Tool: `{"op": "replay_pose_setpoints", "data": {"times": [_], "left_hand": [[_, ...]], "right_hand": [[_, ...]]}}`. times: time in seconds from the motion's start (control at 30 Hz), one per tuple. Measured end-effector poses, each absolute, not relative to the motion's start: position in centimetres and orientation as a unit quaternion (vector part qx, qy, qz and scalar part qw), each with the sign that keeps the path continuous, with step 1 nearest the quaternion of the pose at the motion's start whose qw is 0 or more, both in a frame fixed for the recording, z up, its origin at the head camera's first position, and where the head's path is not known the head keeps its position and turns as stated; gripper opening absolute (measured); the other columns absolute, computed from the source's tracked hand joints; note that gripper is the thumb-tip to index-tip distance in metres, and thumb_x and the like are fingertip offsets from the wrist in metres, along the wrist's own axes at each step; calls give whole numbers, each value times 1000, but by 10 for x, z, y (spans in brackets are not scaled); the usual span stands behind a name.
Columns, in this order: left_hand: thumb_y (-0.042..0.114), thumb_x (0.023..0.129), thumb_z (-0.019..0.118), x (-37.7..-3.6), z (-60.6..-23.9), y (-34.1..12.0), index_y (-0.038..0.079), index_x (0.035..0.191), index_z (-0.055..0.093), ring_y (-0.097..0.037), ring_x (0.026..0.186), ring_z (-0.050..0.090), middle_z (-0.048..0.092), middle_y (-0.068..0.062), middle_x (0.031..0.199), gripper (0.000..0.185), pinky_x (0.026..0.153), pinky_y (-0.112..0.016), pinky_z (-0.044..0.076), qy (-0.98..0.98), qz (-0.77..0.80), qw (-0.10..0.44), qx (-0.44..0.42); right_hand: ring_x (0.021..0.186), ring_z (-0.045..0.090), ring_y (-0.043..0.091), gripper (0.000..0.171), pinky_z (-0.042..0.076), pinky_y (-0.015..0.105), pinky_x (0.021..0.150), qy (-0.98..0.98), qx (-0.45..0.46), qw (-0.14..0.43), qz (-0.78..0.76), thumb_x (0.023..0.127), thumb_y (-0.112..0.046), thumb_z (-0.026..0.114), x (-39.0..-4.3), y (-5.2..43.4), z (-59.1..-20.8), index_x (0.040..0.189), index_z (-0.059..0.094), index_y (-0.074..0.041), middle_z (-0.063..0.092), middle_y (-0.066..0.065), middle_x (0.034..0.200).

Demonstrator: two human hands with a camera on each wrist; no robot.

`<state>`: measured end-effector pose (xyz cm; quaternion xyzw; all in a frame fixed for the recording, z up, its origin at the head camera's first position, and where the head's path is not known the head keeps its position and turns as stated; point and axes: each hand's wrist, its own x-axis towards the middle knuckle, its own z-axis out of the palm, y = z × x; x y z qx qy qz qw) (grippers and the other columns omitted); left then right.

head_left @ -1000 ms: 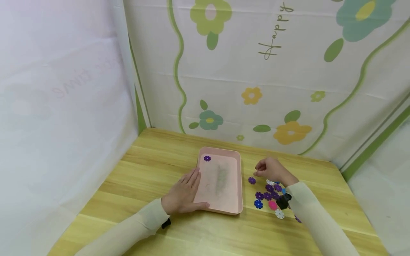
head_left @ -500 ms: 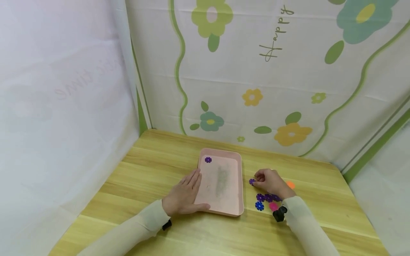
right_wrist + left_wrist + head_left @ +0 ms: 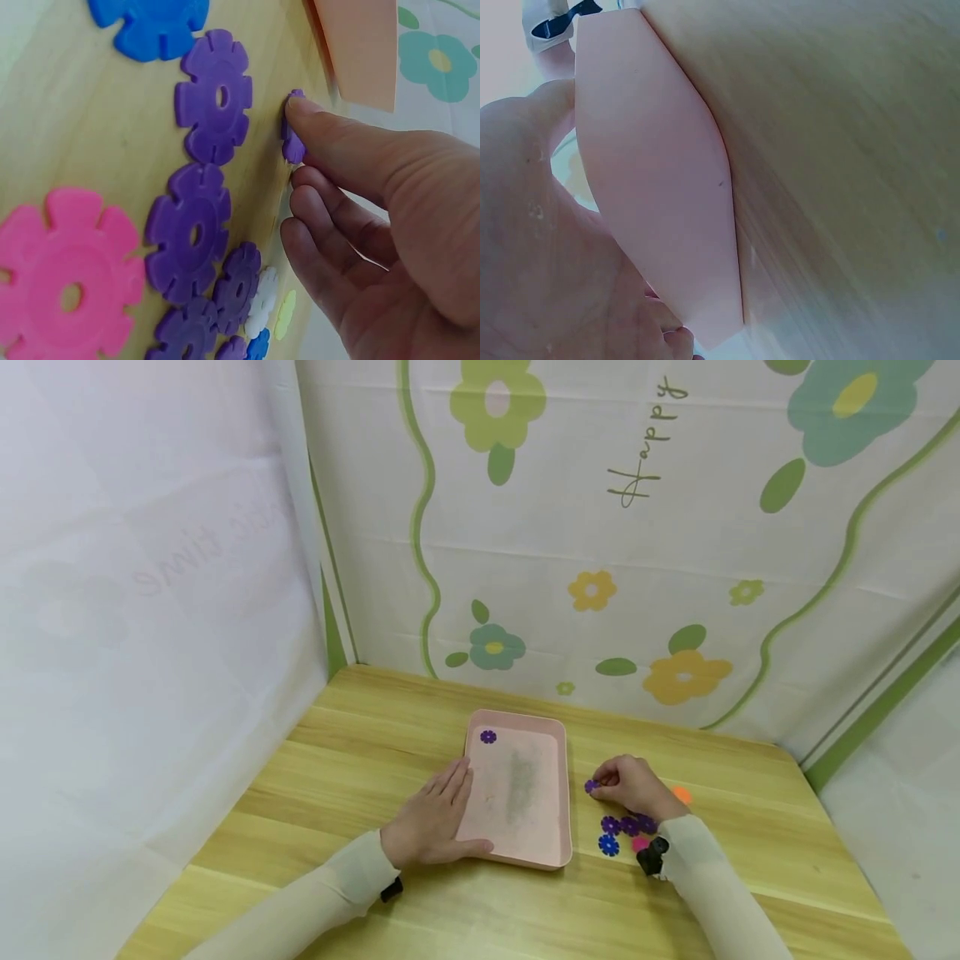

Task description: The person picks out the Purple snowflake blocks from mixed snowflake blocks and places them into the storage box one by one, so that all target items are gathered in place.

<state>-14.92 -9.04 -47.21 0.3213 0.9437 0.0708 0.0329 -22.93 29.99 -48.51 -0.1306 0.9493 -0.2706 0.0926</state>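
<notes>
the right hand pinches a purple disc; so shallow a hold might slip (left hand, straight-fingered, touches the tray).

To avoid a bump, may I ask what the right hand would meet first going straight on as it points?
Beyond the purple piece it touches, the right hand would probably meet the pink tray; depth is unclear, so possibly the table.

Up the flowered back cloth, a green "Happy" is running sideways. On the white left cloth, a faint, reversed "time" is showing, the lettering beside it looking too pale to read.
</notes>
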Motion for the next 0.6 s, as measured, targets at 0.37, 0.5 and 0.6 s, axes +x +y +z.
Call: {"op": "replay_pose_setpoints", "data": {"times": [0.37, 0.5, 0.6], "left_hand": [[80, 97, 45, -152, -474, -90, -10, 163, 24, -42, 163, 21, 17, -29, 174, 113, 131, -51, 30, 945, 66, 32, 319], [80, 97, 45, -152, -474, -90, -9, 163, 24, -42, 163, 20, 16, -28, 174, 113, 131, -51, 30, 945, 68, 37, 319], [80, 97, 45, -151, -473, -90, -9, 163, 24, -42, 164, 20, 16, -28, 174, 113, 131, -51, 29, 944, 72, 43, 318]], "right_hand": [[76, 60, 14, 6, 51, 25, 67, 936, -125, 131, -302, 97, -10, 75, -238, 303, -471, 93, 76, -6, 74, 4, 88], [80, 61, 18, 12, 54, 29, 70, 925, -103, 168, -324, 102, -8, 66, -238, 305, -459, 100, 76, -2, 73, 9, 93], [82, 62, 22, 15, 57, 35, 74, 916, -82, 185, -345, 104, -7, 62, -240, 306, -452, 104, 75, 0, 72, 12, 94]]}}
